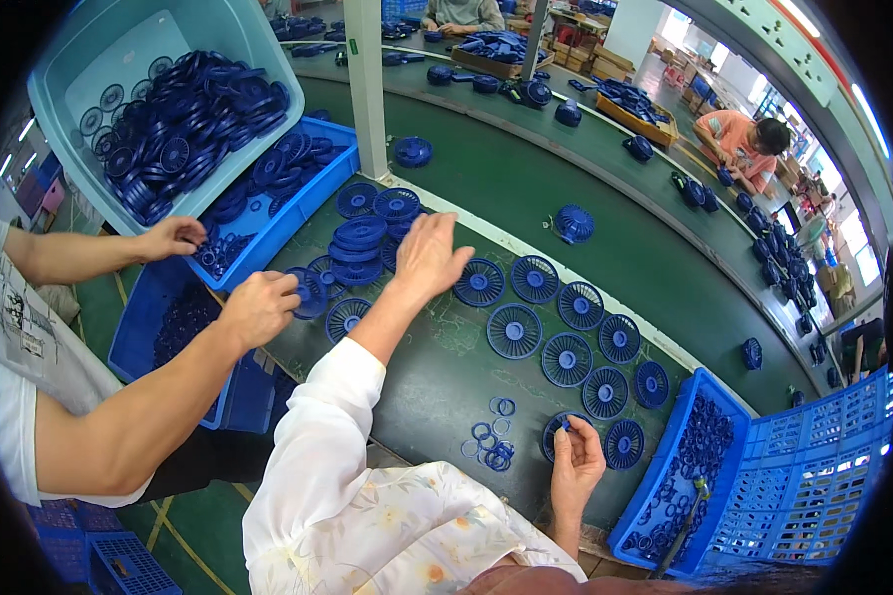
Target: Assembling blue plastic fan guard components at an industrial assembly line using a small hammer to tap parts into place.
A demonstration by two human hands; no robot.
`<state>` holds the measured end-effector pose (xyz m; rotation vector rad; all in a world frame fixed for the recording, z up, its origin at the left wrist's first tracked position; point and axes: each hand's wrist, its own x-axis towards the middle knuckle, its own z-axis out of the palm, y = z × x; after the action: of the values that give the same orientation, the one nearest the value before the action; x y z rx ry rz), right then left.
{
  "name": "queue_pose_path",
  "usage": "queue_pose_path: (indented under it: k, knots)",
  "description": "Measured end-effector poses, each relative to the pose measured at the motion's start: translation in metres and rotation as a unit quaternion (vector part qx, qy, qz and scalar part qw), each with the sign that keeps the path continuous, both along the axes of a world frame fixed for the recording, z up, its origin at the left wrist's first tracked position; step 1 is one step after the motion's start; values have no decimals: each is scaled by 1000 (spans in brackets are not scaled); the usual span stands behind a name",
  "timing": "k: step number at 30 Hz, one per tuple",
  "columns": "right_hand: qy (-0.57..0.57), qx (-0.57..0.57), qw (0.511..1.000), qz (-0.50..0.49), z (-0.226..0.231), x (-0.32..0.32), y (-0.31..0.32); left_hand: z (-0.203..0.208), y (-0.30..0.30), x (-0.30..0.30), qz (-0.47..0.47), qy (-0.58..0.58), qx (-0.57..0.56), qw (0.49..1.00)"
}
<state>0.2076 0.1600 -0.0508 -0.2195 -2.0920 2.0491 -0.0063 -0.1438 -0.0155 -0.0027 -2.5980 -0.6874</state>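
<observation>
1. Head view: the left hand [429,256] is stretched out over the green table [437,377], fingers spread and flat, gripping nothing.
2. Just past its fingertips lies a blue round grille disc [479,282], right at the fingers; whether they touch it I cannot tell.
3. To that hand's left sits a stack of discs [359,244], close beside the wrist.
4. The right hand [575,464] is down near the body, fingers pinched together on a small blue piece [566,424] held over another disc [563,432].
5. Left of this hand, a scatter of small blue rings [491,441] lies on the table, near but apart.
6. To its right stands a blue crate [665,476] filled with more rings.
7. Beyond the right hand, rows of discs [566,337] spread across the table.
8. A co-worker's hand [260,305] grips a disc at the stack's near side, their other hand [172,237] at a blue bin [298,208].
</observation>
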Motion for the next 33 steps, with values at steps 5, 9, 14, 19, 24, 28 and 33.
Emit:
queue_pose_path:
  k: [5,9,14,19,24,28,33]
  knots:
    - [15,-5,1000,-18,2,0,9,12,53,36,-164,54,79,982]
    - [-23,60,996,-56,17,-3,10,2,63,63,-213,30,106,971]
    - [-3,87,991,-100,21,17,42,-25,65,115,-252,10,151,956]
    - [32,155,966,-205,48,48,74,-26,76,155,-399,-77,117,906]
    - [42,205,972,-104,36,53,46,-40,106,174,-455,-114,-25,883]
    - [49,225,964,-136,31,51,39,-56,107,179,-495,-75,-19,865]
    - [91,279,952,-84,47,41,27,-52,100,185,-465,-54,23,883]
